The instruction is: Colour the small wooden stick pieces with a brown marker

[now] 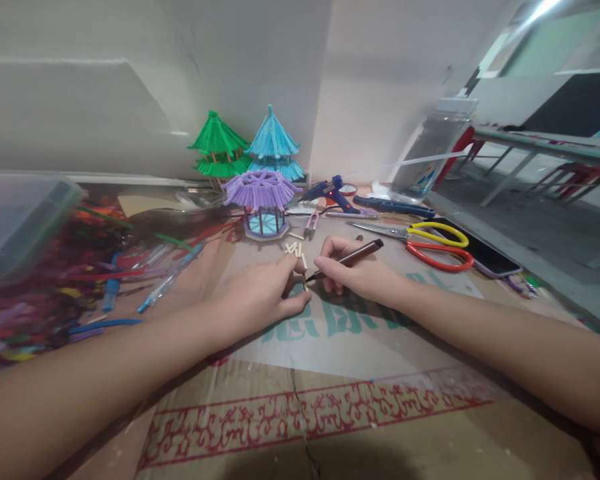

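Note:
Between thumb and fingertips, my left hand point(267, 288) pinches a short pale stick point(306, 283) just above the paper. My right hand point(347, 267) grips a dark brown marker pen point(363, 253), its tip touching or very close to that stick. Several more short pale sticks point(296, 249) lie in a small heap just beyond my fingers. Behind them stands a small purple pavilion point(263, 193) with a fringed roof and a blue floor. A green pavilion roof point(217, 143) and a light blue one point(273, 140) rise farther back.
Scissors point(415, 243) with yellow and red handles lie right, beside a phone point(480, 250). A blue glue gun point(330, 193), thread snips point(311, 225) and a clear plastic jar point(427, 150) stand or lie behind. At left, a plastic box point(25, 220) adjoins colourful craft pieces point(25, 320).

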`<state>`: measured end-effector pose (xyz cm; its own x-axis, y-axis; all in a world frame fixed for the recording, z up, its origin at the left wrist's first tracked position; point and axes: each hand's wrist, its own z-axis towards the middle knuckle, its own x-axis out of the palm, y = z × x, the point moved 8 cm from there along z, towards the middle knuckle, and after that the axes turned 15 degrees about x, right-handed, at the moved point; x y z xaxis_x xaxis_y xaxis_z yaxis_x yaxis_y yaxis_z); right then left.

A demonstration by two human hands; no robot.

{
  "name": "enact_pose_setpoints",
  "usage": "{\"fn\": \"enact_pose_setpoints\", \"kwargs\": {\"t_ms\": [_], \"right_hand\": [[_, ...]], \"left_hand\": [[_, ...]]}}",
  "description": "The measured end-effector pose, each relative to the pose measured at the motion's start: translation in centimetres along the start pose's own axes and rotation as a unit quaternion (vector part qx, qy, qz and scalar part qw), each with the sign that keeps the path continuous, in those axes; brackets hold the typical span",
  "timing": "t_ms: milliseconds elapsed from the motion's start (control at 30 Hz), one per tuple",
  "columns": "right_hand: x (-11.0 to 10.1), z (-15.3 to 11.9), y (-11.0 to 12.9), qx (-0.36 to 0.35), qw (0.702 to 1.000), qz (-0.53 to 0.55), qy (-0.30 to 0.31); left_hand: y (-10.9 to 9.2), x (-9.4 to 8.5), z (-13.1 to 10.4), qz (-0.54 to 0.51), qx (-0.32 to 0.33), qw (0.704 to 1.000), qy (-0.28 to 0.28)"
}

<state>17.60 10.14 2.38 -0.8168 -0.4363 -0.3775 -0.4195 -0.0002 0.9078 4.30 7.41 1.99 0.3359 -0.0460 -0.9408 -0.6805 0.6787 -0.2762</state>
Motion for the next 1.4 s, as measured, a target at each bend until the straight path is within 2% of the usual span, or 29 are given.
{"fn": "enact_pose_setpoints", "kwargs": {"t_ms": [133,367,600,833,1033,1200,1300,1400], "right_hand": [[0.3,-0.1,0.2,-0.006,1.000,-0.022,0.020],[0.1,-0.1,0.2,0.004,1.000,-0.006,0.007],[0.7,-0.4,0.5,-0.007,0.999,-0.028,0.034],[-0.4,-0.3,0.3,0.004,1.000,-0.010,-0.016],[-1.2,-0.1,0.6,-0.019,0.999,0.005,-0.049],[-0.9,0.2,0.3,-0.029,0.998,0.036,-0.031],[-0.9,0.4,0.0,-0.043,0.998,0.044,-0.023],[-1.2,0.6,-0.1,-0.042,0.997,0.054,-0.045]], "left_hand": [[0.0,0.1,0.0,-0.004,0.003,1.000,-0.003],[0.1,0.2,0.0,-0.002,0.002,1.000,0.001],[-0.2,0.0,0.0,0.015,0.011,1.000,0.003],[-0.6,-0.1,0.1,0.032,0.035,0.999,0.017],[-0.8,-0.2,-0.1,0.028,0.039,0.999,0.003],[-0.8,-0.4,0.1,0.033,0.050,0.998,-0.008],[-1.7,-0.5,-0.3,0.069,0.061,0.996,-0.004],[-4.3,-0.2,-1.7,0.186,0.100,0.977,0.030]]}}
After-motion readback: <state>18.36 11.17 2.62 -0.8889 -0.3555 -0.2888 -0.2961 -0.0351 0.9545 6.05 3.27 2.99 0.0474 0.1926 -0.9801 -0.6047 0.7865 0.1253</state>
